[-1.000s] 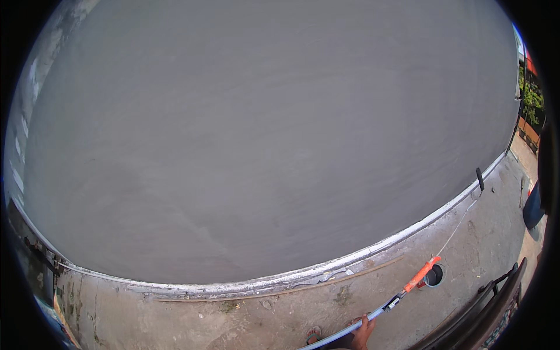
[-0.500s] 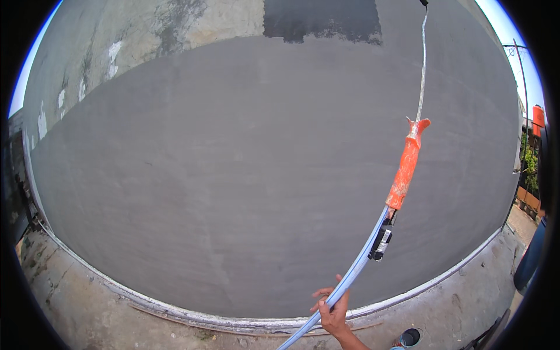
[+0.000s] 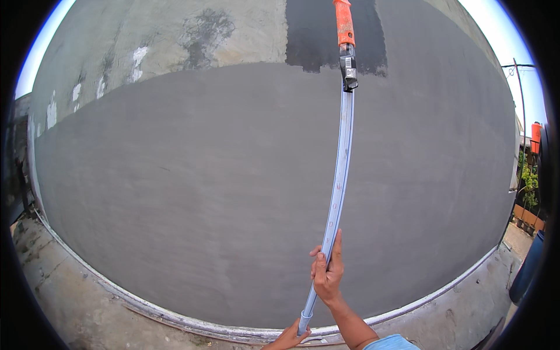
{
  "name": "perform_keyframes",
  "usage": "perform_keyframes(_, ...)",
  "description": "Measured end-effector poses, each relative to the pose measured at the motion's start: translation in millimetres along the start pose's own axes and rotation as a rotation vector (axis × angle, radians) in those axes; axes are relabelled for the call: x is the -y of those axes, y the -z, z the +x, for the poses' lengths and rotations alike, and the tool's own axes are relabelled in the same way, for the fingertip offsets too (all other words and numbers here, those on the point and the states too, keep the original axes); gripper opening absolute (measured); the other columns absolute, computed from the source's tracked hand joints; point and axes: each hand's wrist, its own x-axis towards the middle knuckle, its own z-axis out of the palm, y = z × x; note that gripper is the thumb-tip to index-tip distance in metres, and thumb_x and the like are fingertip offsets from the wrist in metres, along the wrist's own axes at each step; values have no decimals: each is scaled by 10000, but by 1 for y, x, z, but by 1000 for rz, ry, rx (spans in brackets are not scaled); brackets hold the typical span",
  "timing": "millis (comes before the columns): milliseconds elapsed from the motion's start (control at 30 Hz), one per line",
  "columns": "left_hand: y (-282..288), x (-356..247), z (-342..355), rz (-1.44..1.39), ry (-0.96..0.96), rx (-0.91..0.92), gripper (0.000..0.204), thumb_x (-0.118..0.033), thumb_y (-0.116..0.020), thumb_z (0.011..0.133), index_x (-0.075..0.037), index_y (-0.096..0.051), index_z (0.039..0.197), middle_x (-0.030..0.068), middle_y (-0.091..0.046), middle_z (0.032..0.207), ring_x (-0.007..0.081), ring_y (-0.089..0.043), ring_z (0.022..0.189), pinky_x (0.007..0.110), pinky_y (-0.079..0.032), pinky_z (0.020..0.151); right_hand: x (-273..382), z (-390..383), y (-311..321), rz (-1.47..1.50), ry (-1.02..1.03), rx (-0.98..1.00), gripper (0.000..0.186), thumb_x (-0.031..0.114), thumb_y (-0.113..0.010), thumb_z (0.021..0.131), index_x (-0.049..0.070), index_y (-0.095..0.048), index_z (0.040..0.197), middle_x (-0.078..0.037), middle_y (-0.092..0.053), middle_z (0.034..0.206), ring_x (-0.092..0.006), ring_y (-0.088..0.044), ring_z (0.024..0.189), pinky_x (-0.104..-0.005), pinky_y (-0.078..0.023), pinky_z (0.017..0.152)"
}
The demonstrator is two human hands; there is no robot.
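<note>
A long pale pole (image 3: 343, 146) with blue stripes rises from my hands up the wall. My right hand (image 3: 328, 277) is closed around it a little above its lower end, with the index finger stretched along it. At the bottom of the view my left hand (image 3: 289, 338) grips the thicker end of the pole, partly cut off by the frame edge. To the pole's top is fastened an orange roller handle (image 3: 345, 26). A black clamp-like piece (image 3: 349, 73) sits at the joint. The tool's far end lies out of view above.
Before me stands a grey-coated wall (image 3: 233, 175), with a darker grey patch (image 3: 332, 35) and bare, stained plaster at its top. Concrete ground (image 3: 76, 297) borders its foot. At the right are a dark blue barrel-like object (image 3: 528, 268), plants (image 3: 529, 184) and an orange tank (image 3: 536, 137).
The pole has risen and swung left, nearly upright now, bringing the orange handle over the dark patch. My left hand has come into view at the pole's lower end. The bucket has left view.
</note>
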Motion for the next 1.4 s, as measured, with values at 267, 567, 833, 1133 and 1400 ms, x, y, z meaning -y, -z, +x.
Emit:
perform_keyframes(267, 130, -74, -13, 206, -444, -68, 458, -414, -463, 1036, 1, -335, 1181, 230, -665, 848, 382, -696, 822, 465, -526, 733, 43, 118, -84, 271, -64, 32, 627, 129, -450, 1019, 121, -161, 1575, -23, -613, 872, -21, -478, 537, -198, -424, 448)
perform_keyframes(567, 214, -124, -35, 85, -575, -42, 426, -389, -481, 1037, 4, -364, 1151, 175, -629, 870, 307, -718, 821, 413, -542, 699, 10, 131, -159, 52, 60, -103, 562, 99, -521, 983, 113, -363, 1523, -3, -599, 715, -41, -452, 519, -223, -393, 473)
perform_keyframes(833, 253, -193, 26, -135, -751, -25, 365, -334, -440, 1056, -5, -371, 1199, 54, -494, 835, 118, -503, 637, 372, -599, 743, -12, 243, -164, -190, 241, -168, 538, 87, -542, 963, 62, -415, 1486, 19, -536, 651, -43, -439, 501, -224, -379, 454)
perform_keyframes(1133, 271, -273, 70, -163, -826, -18, 346, -349, -421, 1060, -21, -383, 1164, 42, -481, 838, 96, -471, 627, 389, -611, 746, -16, 334, -145, -399, 386, -231, 522, 100, -533, 944, -43, -439, 1437, -128, -663, 717, -155, -583, 545, -320, -504, 581)
perform_keyframes(1400, 282, -301, 72, -172, -830, -36, 331, -354, -417, 1059, -32, -382, 1127, 40, -475, 821, 94, -465, 613, 391, -613, 745, 1, 359, -149, -377, 303, -195, 526, 96, -539, 933, -57, -441, 1427, -274, -698, 1026, -243, -702, 741, -347, -555, 737)
